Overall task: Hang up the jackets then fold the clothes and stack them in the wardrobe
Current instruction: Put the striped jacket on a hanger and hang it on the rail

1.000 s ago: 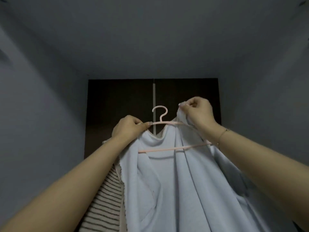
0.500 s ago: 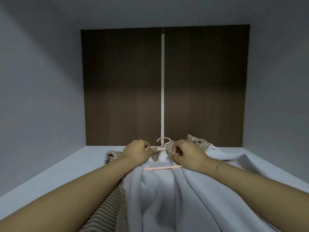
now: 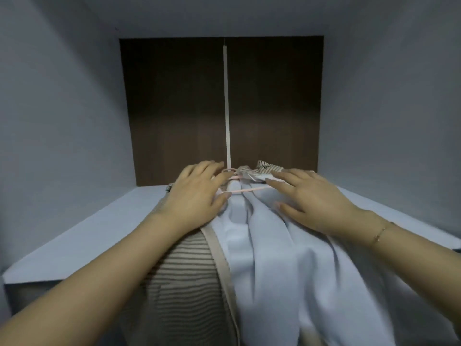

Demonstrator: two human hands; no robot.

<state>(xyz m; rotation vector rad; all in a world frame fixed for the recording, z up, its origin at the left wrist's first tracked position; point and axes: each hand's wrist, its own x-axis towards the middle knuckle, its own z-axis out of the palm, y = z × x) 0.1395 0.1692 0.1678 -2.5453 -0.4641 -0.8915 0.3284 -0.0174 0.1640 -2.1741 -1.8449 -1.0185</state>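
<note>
Settling the pale blue jacket on its pink hanger atop the wardrobe shelf.

The pale blue jacket [image 3: 287, 258] lies draped over a striped garment [image 3: 179, 278] on the grey shelf [image 3: 74, 243], its pink hanger [image 3: 239, 189] at the collar. The left hand [image 3: 197, 193] and right hand [image 3: 314, 198] rest flat on the shoulders, fingers [image 3: 279, 179] straight and spread, gripping nothing. To do this well, I judge both shoulders should be smoothed evenly over the hanger's arms and the collar centred under the hook before lifting.
</note>
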